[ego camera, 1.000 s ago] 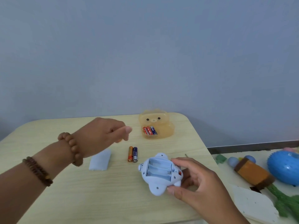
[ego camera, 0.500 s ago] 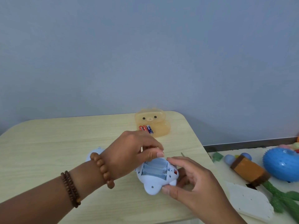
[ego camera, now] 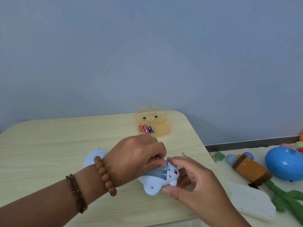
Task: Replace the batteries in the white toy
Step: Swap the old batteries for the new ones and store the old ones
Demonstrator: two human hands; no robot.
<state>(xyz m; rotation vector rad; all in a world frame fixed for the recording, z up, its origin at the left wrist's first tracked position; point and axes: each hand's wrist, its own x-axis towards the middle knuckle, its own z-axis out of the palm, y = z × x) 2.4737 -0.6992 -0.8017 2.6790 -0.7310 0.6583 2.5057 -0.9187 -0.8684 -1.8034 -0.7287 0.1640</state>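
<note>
The white toy (ego camera: 155,182) lies belly-up at the table's (ego camera: 49,145) near right, gripped by the right hand (ego camera: 196,181). The left hand (ego camera: 136,158) pinches what looks like a battery (ego camera: 156,156) over the open compartment. The cover (ego camera: 93,158) lies off to the left, so I'd say loading and closing remain.

Pale wood-grain counter (ego camera: 49,145), rounded corners — an orange bear-shaped box (ego camera: 162,128) holding three batteries (ego camera: 146,129) sits near its far edge; nearer rest the white toy (ego camera: 154,184), a pale cover (ego camera: 93,158) and a small metal pin (ego camera: 183,154).
</note>
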